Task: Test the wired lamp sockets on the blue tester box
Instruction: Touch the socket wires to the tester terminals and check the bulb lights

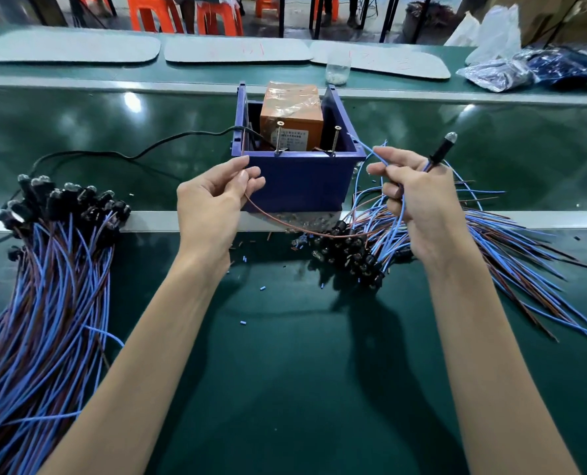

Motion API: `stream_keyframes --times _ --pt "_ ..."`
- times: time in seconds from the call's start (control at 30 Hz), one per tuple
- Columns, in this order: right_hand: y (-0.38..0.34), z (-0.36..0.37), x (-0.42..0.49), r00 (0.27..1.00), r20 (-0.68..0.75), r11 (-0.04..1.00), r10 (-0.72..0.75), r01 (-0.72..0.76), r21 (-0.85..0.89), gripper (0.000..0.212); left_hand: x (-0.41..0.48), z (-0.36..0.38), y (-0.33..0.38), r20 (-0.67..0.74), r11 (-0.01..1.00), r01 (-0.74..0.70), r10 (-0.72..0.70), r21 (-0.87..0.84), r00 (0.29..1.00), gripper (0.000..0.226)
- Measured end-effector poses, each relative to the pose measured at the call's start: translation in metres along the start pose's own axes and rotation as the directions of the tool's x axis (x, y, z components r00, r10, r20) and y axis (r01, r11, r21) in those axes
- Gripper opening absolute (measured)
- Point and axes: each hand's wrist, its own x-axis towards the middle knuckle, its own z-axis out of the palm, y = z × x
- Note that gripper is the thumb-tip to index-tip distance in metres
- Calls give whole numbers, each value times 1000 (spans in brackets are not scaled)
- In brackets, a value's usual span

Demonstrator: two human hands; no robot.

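The blue tester box (299,180) stands at the middle of the green bench, with an orange transformer (290,114) inside and two upright screws (279,137) on its front rim. My left hand (213,204) pinches a thin brown wire (275,219) just left of the box's front corner. My right hand (415,197) grips a blue wire and a black lamp socket (441,150) with a clear bulb, held up to the right of the box. The brown wire sags between my hands.
A big bundle of wired sockets (55,269) lies at the left. Another pile (422,241) spreads at the right under my right hand. A black power cord (114,154) runs left from the box. A glass jar (336,68) and plastic bags (511,66) sit at the back.
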Motion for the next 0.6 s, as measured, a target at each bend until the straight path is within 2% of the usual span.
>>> stream_keyframes --times 0.17,0.33,0.6 --pt "5 3 1 1000 5 1000 -19 19 16 26 -4 1 0 15 999 41 -41 15 999 24" --pt "6 3 2 1000 10 1000 -22 22 8 24 -8 3 0 17 998 43 -44 52 999 9" --pt "6 5 -1 1000 16 999 -19 19 -34 20 -6 7 -2 12 998 49 -50 45 999 24"
